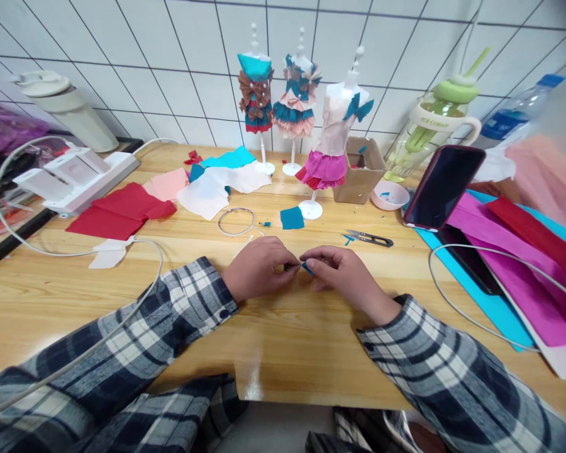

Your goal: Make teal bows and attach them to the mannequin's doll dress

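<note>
Between my two hands, near the middle of the table, is a small teal fabric piece (307, 268). My right hand (339, 270) pinches it with thumb and fingers. My left hand (266, 267) is closed, thumb against forefinger, its fingertips at the piece's left edge; what it grips is too small to make out. Just beyond the hands lies a flat teal square (292, 218). Black thread snips (370, 238) rest to the right, beside a teal scrap (348, 240). A thin wire ring (236, 221) and a tiny teal piece (265, 224) lie to the left.
Three small dress forms (256, 94) in fabric outfits stand at the back. Behind the right hand are a cardboard box (361, 182), pink bowl (390, 195) and leaning phone (444, 187). Red cloth (117, 211) and a power strip (78, 179) lie left; a white cable crosses the left sleeve.
</note>
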{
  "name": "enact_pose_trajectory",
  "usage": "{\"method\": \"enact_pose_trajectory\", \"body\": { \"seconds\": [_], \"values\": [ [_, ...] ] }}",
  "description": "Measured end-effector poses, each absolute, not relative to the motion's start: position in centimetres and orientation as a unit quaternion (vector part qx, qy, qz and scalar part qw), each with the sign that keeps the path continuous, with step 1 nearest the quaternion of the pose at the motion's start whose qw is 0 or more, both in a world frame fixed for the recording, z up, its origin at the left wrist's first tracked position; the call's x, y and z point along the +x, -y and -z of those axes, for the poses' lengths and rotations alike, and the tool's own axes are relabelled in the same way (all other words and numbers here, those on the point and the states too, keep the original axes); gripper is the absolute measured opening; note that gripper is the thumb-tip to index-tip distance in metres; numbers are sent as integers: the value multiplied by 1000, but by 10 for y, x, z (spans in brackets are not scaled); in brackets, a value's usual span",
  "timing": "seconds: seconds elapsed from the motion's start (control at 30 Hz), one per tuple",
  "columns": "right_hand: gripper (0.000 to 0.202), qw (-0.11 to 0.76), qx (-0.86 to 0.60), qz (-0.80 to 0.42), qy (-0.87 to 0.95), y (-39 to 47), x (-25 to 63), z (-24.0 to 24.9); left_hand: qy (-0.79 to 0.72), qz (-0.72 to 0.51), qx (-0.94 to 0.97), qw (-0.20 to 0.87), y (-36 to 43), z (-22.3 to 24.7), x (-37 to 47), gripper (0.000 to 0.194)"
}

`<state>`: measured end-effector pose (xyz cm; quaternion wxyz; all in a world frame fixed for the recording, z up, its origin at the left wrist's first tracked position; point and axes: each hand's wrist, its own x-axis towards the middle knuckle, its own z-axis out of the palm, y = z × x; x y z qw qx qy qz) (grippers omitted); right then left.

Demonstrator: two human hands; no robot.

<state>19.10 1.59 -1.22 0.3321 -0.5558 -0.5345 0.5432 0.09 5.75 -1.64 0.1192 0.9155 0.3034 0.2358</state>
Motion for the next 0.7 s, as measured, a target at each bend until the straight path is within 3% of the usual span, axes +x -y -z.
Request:
{"method": "enact_pose_trajectory", "body": {
  "seconds": [0.13, 0.3, 0.47, 0.57, 0.7],
  "values": [
    [51, 342, -566, -532, 530, -16, 190, 14, -300, -240, 916, 115, -57, 15, 1, 14],
    [20, 305, -564, -494, 588, -20, 192, 21, -299, -239, 917, 114, -58, 19, -1, 14],
    [12, 310, -534, -424, 662, -22, 196, 22, -298, -244, 912, 137, -57, 18, 0, 15],
    [8, 318, -514, -388, 696, -22, 198, 21, -312, -252, 895, 196, -56, 14, 1, 15],
    [8, 323, -444, -327, 769, -20, 201, 18, -326, -221, 834, 387, -60, 12, 0, 20]
  ]
}}
